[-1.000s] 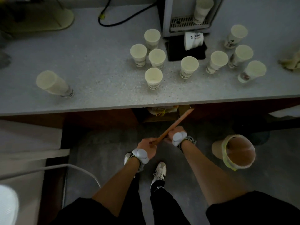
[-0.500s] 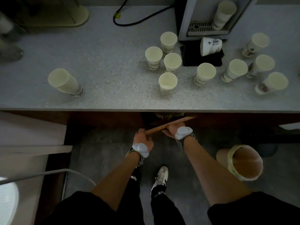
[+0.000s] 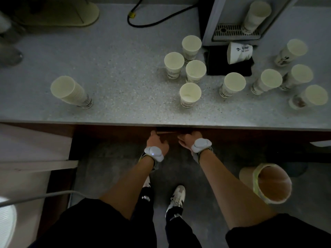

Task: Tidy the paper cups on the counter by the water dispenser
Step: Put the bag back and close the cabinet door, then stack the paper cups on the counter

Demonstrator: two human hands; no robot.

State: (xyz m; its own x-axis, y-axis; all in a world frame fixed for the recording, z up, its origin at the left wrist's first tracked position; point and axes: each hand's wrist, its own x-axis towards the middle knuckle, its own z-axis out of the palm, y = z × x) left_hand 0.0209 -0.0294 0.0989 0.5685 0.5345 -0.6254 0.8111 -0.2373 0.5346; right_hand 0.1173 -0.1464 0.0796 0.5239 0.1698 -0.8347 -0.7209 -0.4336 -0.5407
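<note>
Paper cups stand on the speckled grey counter (image 3: 116, 68). A tall stack of cups (image 3: 71, 92) is at the left, and several single cups (image 3: 195, 70) cluster in the middle. More cups (image 3: 268, 83) stand at the right. One cup (image 3: 239, 52) lies on its side on a black mat, and another cup (image 3: 256, 15) sits on the water dispenser's (image 3: 211, 18) drip tray. Below the counter's front edge, my left hand (image 3: 156, 140) and my right hand (image 3: 189, 139) both grip the thin edge of a wooden panel (image 3: 166, 133). My fingertips are in shadow there.
A tan bin (image 3: 268, 183) with a taped rim stands on the floor at the right. A black cable (image 3: 152, 20) loops across the back of the counter. A pale appliance base (image 3: 71, 15) sits at the back left. White furniture (image 3: 26, 149) is at my left.
Both hands have moved up and forward with the wooden panel. It has swung from tilted and well out to nearly flat under the counter edge. The view has also shifted closer.
</note>
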